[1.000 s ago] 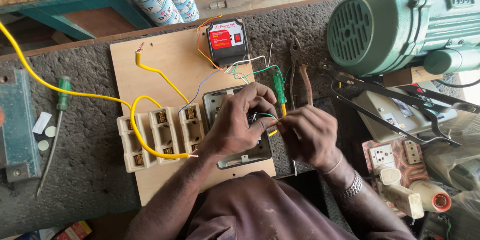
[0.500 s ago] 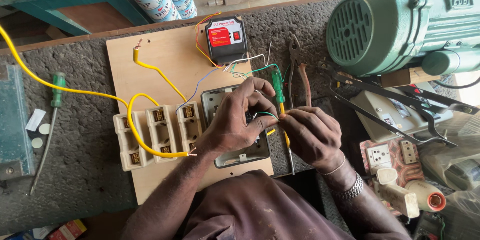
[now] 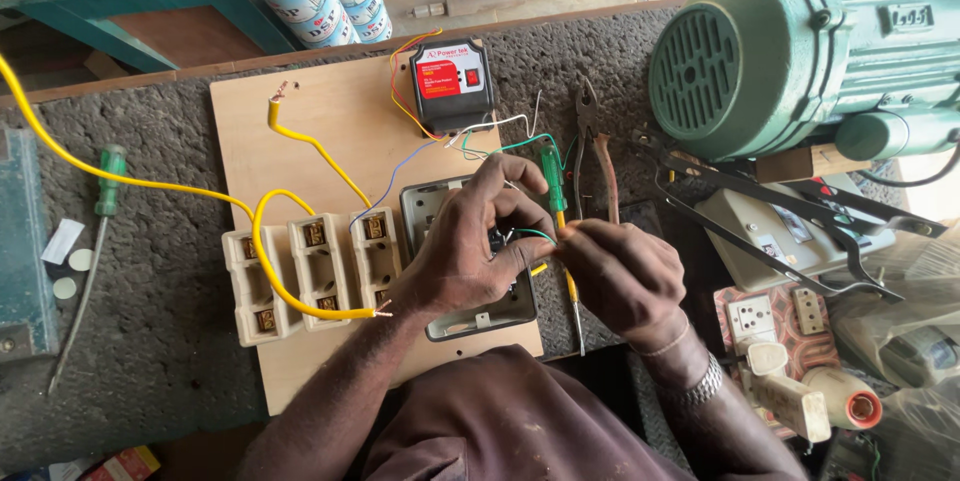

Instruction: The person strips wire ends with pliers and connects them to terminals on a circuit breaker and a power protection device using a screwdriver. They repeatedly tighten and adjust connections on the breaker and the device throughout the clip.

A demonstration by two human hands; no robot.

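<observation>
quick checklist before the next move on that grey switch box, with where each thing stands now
1. Left hand steadying the grey switch box: ok.
2. Right hand pinching the green wire: ok.
3. Wire seated in its terminal: cannot tell, fingers hide it.
4. Green screwdriver within reach: ok, beside the hands.
5. Pliers within reach: ok.
6. Yellow cable end bare and loose on the wooden board: not ok.

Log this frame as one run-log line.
left hand: on grey socket box | right hand: pinching green wire | green screwdriver: beside hands | pliers: idle
</observation>
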